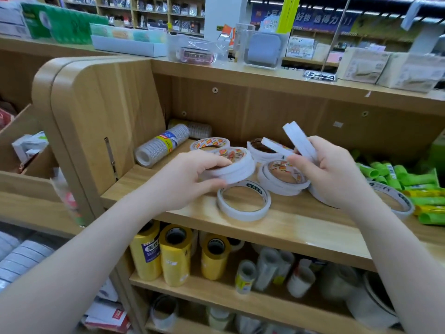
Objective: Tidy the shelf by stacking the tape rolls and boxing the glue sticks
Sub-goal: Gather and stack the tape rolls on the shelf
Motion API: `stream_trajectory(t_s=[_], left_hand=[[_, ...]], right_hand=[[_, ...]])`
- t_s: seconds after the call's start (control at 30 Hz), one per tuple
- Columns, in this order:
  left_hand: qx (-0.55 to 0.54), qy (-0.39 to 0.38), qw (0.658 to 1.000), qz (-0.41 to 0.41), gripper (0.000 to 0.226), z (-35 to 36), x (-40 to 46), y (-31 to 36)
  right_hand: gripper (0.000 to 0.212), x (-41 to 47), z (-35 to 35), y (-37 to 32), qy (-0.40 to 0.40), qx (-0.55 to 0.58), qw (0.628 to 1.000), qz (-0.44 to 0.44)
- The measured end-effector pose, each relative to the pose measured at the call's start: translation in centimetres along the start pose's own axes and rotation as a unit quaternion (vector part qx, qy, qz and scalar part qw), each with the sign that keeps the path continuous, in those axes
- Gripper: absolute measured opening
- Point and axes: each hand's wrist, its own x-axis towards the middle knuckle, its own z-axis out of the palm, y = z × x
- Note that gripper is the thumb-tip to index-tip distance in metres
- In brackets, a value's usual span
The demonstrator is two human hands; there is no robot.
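On the middle shelf (284, 227), left hand (190, 179) grips a flat stack of white tape rolls (231, 165); right hand (330, 174) pinches two thin rolls (298, 138) on edge, tilted, up and right of the stack. Glue sticks (409, 182) lie far right, unboxed.

one head view, looking forward and down, close on a wooden shelf (277, 227).

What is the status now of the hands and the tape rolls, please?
Left hand grips a stack of white tape rolls. Right hand holds thin rolls tilted up. Glue sticks loose at right. Nothing in the way.
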Motion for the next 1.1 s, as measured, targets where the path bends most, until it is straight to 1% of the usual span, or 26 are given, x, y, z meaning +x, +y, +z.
stream_trajectory(t_s=[0.07,0.13,0.2,0.27,0.3,0.33,0.37,0.47,0.53,0.6,0.63,0.7,0.8,0.87,0.93,1.03,1.1], left_hand=[[0.008,-0.045,0.998,0.041,0.033,0.8,0.7,0.9],[0.025,-0.071,0.994,0.078,0.031,1.9,1.4,1.8],[0.055,-0.038,0.993,0.099,0.033,3.0,1.8,2.1],[0.072,0.017,0.994,0.08,0.034,3.4,1.6,1.9],[0.066,0.036,0.995,0.066,0.031,3.4,1.2,1.7],[0.054,0.041,0.996,0.06,0.026,3.3,0.7,1.5],[0.039,0.03,0.997,0.061,0.023,3.2,0.2,1.3],[0.019,-0.032,0.996,0.075,0.017,2.9,-1.2,0.5],[0.046,-0.048,0.994,0.082,0.018,2.8,-1.8,0.1],[0.077,-0.053,0.992,0.087,0.025,2.9,-2.1,-0.3],[0.09,-0.053,0.99,0.091,0.026,3.0,-2.1,-0.3],[0.106,-0.059,0.987,0.102,0.021,3.0,-2.0,-0.2],[0.117,-0.071,0.985,0.109,0.013,2.1,-1.9,-0.2],[0.119,-0.055,0.987,0.091,0.01,0.8,-2.0,-0.7],[0.121,-0.016,0.991,0.059,0.007,-0.6,-1.9,-1.2],[0.119,0.061,0.991,0.014,0.011,-1.7,-0.7,-1.7],[0.123,0.088,0.989,0.001,0.006,-1.6,1.0,-2.1]], right_hand=[[0.029,0.6,-0.7,0.3,0.007,-0.006,1.0,-0.012],[0.027,1.0,-0.7,0.4,-0.027,-0.011,0.999,-0.03],[0.026,0.8,-0.3,0.4,-0.073,-0.029,0.995,-0.055],[0.02,0.3,0.2,0.6,-0.112,-0.037,0.99,-0.075],[0.015,-0.1,0.4,0.8,-0.123,-0.024,0.989,-0.08],[0.011,-0.4,0.7,0.9,-0.13,-0.009,0.988,-0.084],[0.012,-0.6,0.9,1.1,-0.134,-0.002,0.987,-0.091],[0.023,-0.7,1.2,1.4,-0.154,-0.002,0.982,-0.113],[0.035,-0.5,1.1,1.6,-0.189,-0.002,0.976,-0.109],[0.042,-0.2,1.0,1.8,-0.229,-0.002,0.97,-0.086],[0.043,0.0,1.0,1.9,-0.242,0.001,0.967,-0.075],[0.043,0.5,1.0,1.9,-0.255,-0.006,0.964,-0.071],[0.041,1.2,0.7,2.0,-0.256,-0.067,0.96,-0.093],[0.035,1.2,-0.2,2.3,-0.234,-0.082,0.965,-0.086],[0.029,1.0,-1.2,2.8,-0.219,-0.084,0.969,-0.077],[0.026,0.3,-2.0,3.5,-0.233,-0.118,0.962,-0.078],[0.026,-0.4,-2.1,3.8,-0.252,-0.135,0.955,-0.078]])
